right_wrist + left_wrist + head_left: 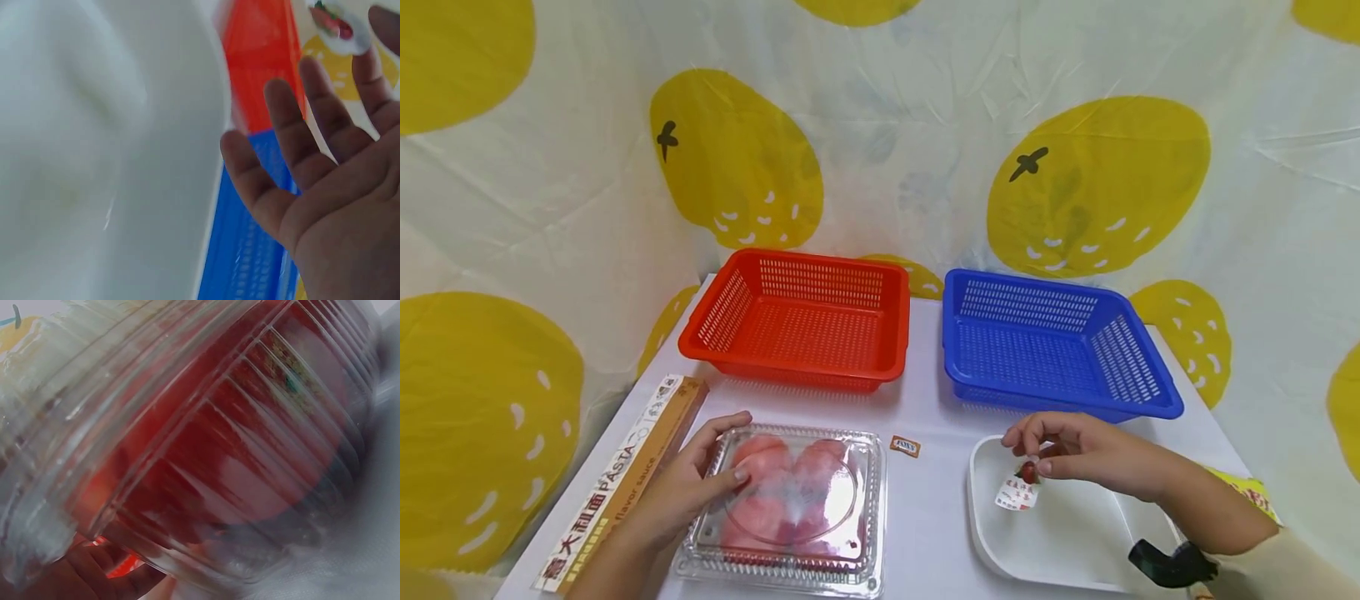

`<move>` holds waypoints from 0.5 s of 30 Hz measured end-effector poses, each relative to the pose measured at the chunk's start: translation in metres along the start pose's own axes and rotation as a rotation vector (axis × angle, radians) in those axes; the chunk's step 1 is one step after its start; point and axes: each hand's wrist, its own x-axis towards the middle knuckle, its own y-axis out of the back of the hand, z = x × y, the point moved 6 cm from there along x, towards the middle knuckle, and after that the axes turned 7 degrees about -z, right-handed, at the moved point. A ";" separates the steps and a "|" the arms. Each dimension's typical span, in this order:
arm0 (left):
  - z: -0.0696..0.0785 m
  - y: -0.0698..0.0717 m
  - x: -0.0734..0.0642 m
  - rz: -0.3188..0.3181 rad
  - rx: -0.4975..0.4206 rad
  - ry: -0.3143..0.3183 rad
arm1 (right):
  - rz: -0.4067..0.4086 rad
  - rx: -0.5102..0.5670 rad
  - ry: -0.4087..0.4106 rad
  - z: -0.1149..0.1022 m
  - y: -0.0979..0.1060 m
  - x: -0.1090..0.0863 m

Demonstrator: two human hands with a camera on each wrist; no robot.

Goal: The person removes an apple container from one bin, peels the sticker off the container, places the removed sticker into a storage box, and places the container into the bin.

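On the left, my left hand [688, 479] holds the left side of a clear plastic clamshell box [868, 558], its thumb on the lid. Several round pinkish-red fruits [760, 517] show through the plastic; their kind is unclear. The left wrist view has the ribbed box wall close up, with fingers at its lower corner. My right hand [1075, 450] pinches a small white piece with a red fruit picture and red print [1018, 493], above a white plastic tub [1060, 546]. In the right wrist view this piece [353, 44] shows by the fingertips.
A red basket [816, 333] and a blue basket [1030, 350] stand at the back. A long pasta box [625, 483] lies along the left edge. Between clamshell and tub lies a small orange-and-white packet [906, 446]. A yellow package [1243, 492] is partly hidden behind the right forearm.
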 end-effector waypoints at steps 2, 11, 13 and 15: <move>0.001 0.001 0.000 0.000 0.003 -0.007 | -0.023 0.004 -0.012 0.009 0.005 -0.005; 0.001 0.000 0.000 0.000 -0.007 0.006 | -0.109 0.079 -0.037 0.040 0.021 -0.022; 0.001 0.000 0.000 -0.006 0.001 0.004 | -0.137 0.102 -0.038 0.048 0.020 -0.024; 0.000 0.000 0.000 -0.008 0.007 0.002 | -0.165 0.124 -0.032 0.054 0.018 -0.025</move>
